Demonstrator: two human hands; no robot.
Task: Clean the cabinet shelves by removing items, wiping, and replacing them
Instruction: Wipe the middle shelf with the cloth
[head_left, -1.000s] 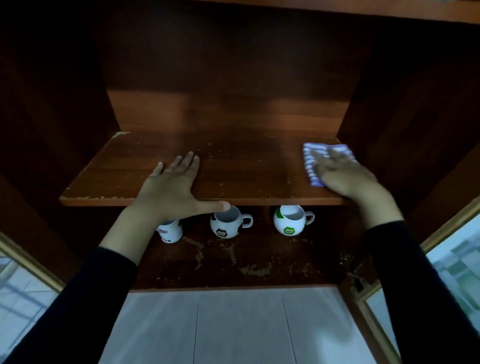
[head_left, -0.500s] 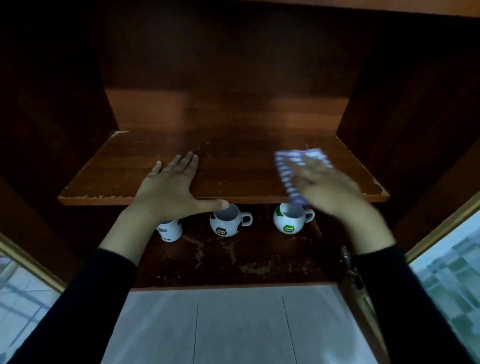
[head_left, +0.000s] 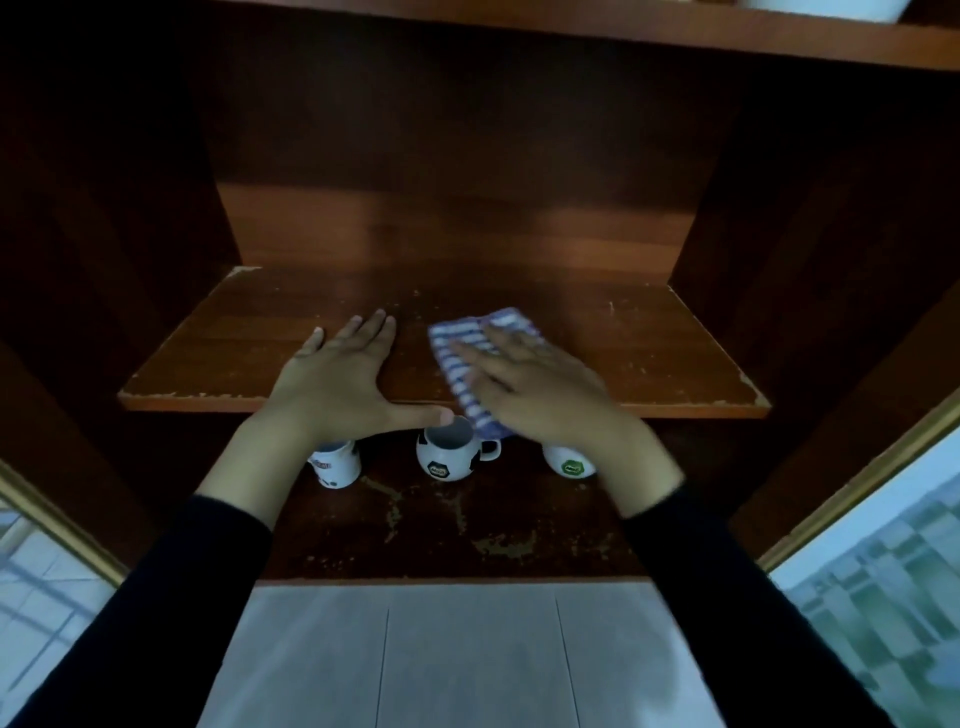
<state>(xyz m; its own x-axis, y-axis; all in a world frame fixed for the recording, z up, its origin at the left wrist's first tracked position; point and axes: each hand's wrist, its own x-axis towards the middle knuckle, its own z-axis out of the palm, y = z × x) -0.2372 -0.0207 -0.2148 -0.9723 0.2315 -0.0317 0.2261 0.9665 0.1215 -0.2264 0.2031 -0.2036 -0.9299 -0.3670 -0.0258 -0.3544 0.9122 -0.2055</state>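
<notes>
Below the worn brown wooden shelf (head_left: 649, 364), three white ceramic mugs stand in a row on the stained lower board (head_left: 467, 530): a mug with red print (head_left: 335, 465), a football-patterned mug (head_left: 447, 457), and a mug with a green badge (head_left: 569, 462), partly hidden by your right wrist. Your left hand (head_left: 337, 384) lies flat on the shelf's front edge, fingers straight, thumb spread along the lip, holding nothing. Just beside it, your right hand (head_left: 540, 389) presses open-palmed on the blue-and-white striped cloth (head_left: 462, 358), which lies near the shelf's middle, one corner overhanging the front edge. Behind the cloth, pale specks dot the shelf.
</notes>
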